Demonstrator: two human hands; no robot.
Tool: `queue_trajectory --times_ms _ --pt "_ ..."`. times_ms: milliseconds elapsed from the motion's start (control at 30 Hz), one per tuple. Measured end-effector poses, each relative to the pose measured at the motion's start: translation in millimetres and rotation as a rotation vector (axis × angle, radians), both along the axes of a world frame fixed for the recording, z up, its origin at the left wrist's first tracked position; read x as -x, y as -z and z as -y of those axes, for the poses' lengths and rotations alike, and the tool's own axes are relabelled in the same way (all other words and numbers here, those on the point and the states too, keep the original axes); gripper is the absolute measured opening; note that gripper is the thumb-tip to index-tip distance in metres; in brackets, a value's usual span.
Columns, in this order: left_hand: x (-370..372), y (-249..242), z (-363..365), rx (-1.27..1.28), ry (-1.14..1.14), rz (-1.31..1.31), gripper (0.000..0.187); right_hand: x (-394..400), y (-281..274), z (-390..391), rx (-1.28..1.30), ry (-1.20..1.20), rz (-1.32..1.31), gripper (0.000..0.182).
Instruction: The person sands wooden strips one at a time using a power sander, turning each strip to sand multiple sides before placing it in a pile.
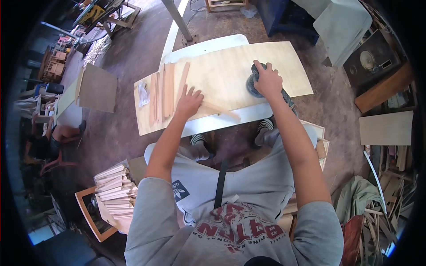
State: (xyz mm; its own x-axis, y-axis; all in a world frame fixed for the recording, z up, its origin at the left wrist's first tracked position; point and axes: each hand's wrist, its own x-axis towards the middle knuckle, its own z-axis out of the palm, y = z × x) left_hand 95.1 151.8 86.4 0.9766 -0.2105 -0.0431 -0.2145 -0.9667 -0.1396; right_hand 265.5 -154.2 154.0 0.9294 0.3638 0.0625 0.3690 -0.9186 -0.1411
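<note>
My right hand (269, 82) is wrapped over the top of a dark power sander (252, 86), which rests on a pale plywood board (226, 66). My left hand (190, 103) has its fingers spread on the board, close to two loose wooden strips. One narrow strip (184, 76) points away from me just past my fingertips. The other strip (222, 111) lies crosswise between my hands, its near end over the board's front edge. Left of that hand, several thin strips (163, 93) lie side by side. A small clear plastic bag (143, 94) sits beside them.
A white tabletop (199, 127) shows under the board. Bundled wood strips (116, 190) are stacked at my lower left, by an orange-brown frame (88, 221). A metal post (177, 20) stands beyond the table. At far left another person (57, 135) sits. Scrap wood (390, 208) crowds the right side.
</note>
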Motion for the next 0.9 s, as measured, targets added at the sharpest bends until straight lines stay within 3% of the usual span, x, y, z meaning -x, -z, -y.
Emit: queue_trajectory --times_ms 67,100,233,333,400,500,733,900 --pt "22.0 -17.1 -1.6 0.202 -0.290 -0.269 0.027 -2.5 2.7 -2.3 -0.001 -0.009 0.014 0.086" --pt "40.0 -13.5 -4.1 0.259 -0.287 -0.172 0.037 -3.3 3.6 -3.8 -0.005 -0.015 0.023 0.086" --pt "91.4 6.4 34.3 0.633 -0.699 0.030 0.049 2.0 -1.7 -12.2 -0.036 0.002 -0.008 0.086" --pt "113.3 77.7 67.2 0.910 -0.765 0.211 0.050 12.2 -10.1 -17.1 -0.064 -0.059 -0.077 0.084" --pt "116.4 36.7 114.1 1.481 -1.146 -0.073 0.048 25.1 -10.1 -21.5 -0.047 -0.128 -0.056 0.086" --pt "130.2 55.6 131.7 1.767 -1.159 -0.190 0.044 51.0 -19.0 -29.0 -0.074 -0.255 -0.036 0.089" --pt "132.2 79.3 130.3 2.075 -1.147 -0.380 0.055 118.7 -25.5 -73.9 -0.095 -0.614 -0.037 0.091" --pt "135.3 83.8 126.8 2.159 -1.104 -0.436 0.057 119.5 -21.8 -106.3 -0.091 -0.560 -0.051 0.089"
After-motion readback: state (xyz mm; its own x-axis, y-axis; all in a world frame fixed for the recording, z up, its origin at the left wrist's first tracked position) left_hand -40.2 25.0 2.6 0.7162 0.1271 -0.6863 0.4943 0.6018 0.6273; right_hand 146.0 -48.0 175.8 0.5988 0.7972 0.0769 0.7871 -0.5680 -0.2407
